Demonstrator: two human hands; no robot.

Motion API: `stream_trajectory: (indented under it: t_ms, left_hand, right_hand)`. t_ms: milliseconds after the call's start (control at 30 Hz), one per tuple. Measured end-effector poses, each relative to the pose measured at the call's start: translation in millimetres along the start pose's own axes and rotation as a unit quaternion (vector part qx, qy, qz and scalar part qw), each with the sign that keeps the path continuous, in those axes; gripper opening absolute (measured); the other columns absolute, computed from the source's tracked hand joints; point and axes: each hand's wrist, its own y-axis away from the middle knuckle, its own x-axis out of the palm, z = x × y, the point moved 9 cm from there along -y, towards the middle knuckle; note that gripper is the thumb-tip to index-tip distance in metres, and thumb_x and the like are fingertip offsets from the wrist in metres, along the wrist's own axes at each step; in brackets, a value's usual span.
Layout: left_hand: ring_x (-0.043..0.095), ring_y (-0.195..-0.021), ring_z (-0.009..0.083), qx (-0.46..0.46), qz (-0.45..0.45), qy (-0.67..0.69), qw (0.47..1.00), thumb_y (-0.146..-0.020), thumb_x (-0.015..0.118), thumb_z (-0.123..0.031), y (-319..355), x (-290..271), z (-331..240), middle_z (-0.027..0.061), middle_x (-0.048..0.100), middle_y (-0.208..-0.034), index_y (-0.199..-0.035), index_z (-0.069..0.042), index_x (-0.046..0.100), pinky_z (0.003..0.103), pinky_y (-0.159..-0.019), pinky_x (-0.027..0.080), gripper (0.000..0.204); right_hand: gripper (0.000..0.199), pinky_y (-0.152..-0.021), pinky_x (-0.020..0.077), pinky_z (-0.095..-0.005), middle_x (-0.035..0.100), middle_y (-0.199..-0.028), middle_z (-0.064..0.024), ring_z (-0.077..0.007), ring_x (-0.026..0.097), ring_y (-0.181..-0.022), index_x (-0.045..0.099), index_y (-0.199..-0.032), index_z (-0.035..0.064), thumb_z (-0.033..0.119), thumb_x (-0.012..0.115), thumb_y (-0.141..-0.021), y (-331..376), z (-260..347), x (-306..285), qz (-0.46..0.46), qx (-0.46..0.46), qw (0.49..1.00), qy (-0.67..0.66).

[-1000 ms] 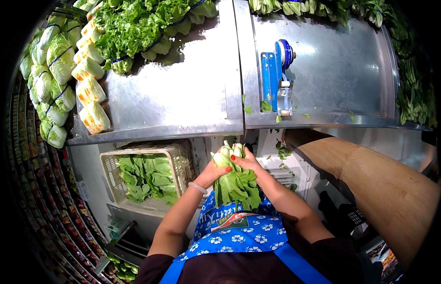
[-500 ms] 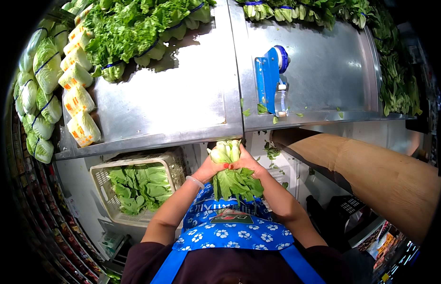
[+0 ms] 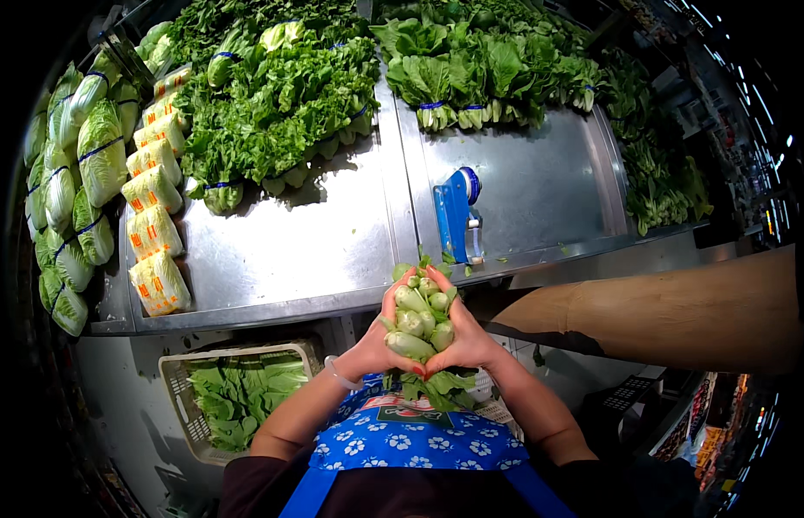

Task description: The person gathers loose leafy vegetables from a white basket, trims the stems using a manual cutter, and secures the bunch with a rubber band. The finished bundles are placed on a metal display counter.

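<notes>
My left hand (image 3: 373, 345) and right hand (image 3: 467, 338) cup a bunch of bok choy (image 3: 421, 324). Fingers curl tight round its pale stems, leaves hanging toward my apron (image 3: 402, 436).

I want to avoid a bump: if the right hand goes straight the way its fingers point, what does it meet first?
Probably the blue tape dispenser on the steel shelf; the right hand points up toward it, depth unclear.

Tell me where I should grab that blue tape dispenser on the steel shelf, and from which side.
Take the blue tape dispenser across its long, narrow body, fingers on its left and right flanks, coming down from above on the near side. It lies flat on the steel shelf with bare metal on both sides, while the round roll sits at its far end. Both hands, left hand and right hand, are full of greens.
</notes>
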Motion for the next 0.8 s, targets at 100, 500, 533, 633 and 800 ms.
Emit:
stream_trajectory:
  t_ms: [100, 500, 533, 633, 800]
  left_hand:
    - [0.021, -0.145, 0.0280, 0.038, 0.026, -0.011, 0.999, -0.047, 0.096, -0.046, -6.1, 14.8, -33.7, 0.0149, 0.016, -0.157, -0.153, -0.010, -0.006, 0.042, -0.118, 0.021, 0.152]
    - [0.025, -0.142, 0.0331, 0.057, 0.074, -0.469, 0.878, -0.054, 0.093, -0.050, -88.8, 62.4, -127.5, 0.0260, 0.025, -0.150, -0.152, 0.003, 0.002, 0.042, -0.116, 0.022, 0.143]
    - [0.026, -0.142, 0.0352, 0.032, 0.085, -0.468, 0.879, -0.057, 0.093, -0.045, -97.4, 67.2, -129.7, 0.0294, 0.027, -0.147, -0.150, 0.006, 0.000, 0.040, -0.116, 0.023, 0.141]
    - [0.029, -0.141, 0.0349, -0.020, 0.137, -0.405, 0.904, -0.058, 0.094, -0.035, -119.9, 89.9, -143.3, 0.0270, 0.025, -0.151, -0.151, 0.004, -0.003, 0.036, -0.116, 0.024, 0.140]
    - [0.031, -0.139, 0.0426, 0.003, 0.129, -0.703, 0.699, -0.060, 0.069, -0.079, -149.2, 126.8, -164.8, 0.0314, 0.051, -0.131, -0.142, 0.007, 0.034, 0.049, -0.114, 0.023, 0.124]
  right_hand:
    - [0.142, -0.115, 0.0234, -0.0387, 0.029, -0.152, -0.0174, -0.0301, 0.030, -0.141, 0.006, -0.155, 0.0072, 0.035, 0.094, -0.047, -2.2, 38.4, -8.6, -0.007, -0.072, 0.997, 0.030]
    - [0.133, -0.109, 0.0389, -0.0370, 0.044, -0.139, -0.0063, -0.0225, 0.048, -0.127, 0.013, -0.153, 0.0119, 0.024, 0.097, -0.050, -18.6, 68.5, -77.9, -0.156, -0.162, 0.921, -0.318]
    - [0.132, -0.109, 0.0395, -0.0374, 0.044, -0.139, -0.0068, -0.0228, 0.048, -0.128, 0.010, -0.154, 0.0123, 0.024, 0.095, -0.054, -18.3, 70.3, -86.8, -0.146, -0.177, 0.915, -0.332]
    - [0.131, -0.108, 0.0405, -0.0383, 0.043, -0.139, -0.0068, -0.0230, 0.047, -0.128, 0.010, -0.154, 0.0130, 0.024, 0.094, -0.055, -10.3, 65.1, -121.7, -0.147, -0.249, 0.885, -0.365]
    - [0.127, -0.107, 0.0417, -0.0400, 0.039, -0.142, -0.0071, -0.0244, 0.045, -0.130, 0.009, -0.155, 0.0143, 0.016, 0.091, -0.058, 8.3, 71.4, -170.8, -0.141, -0.299, 0.866, -0.374]
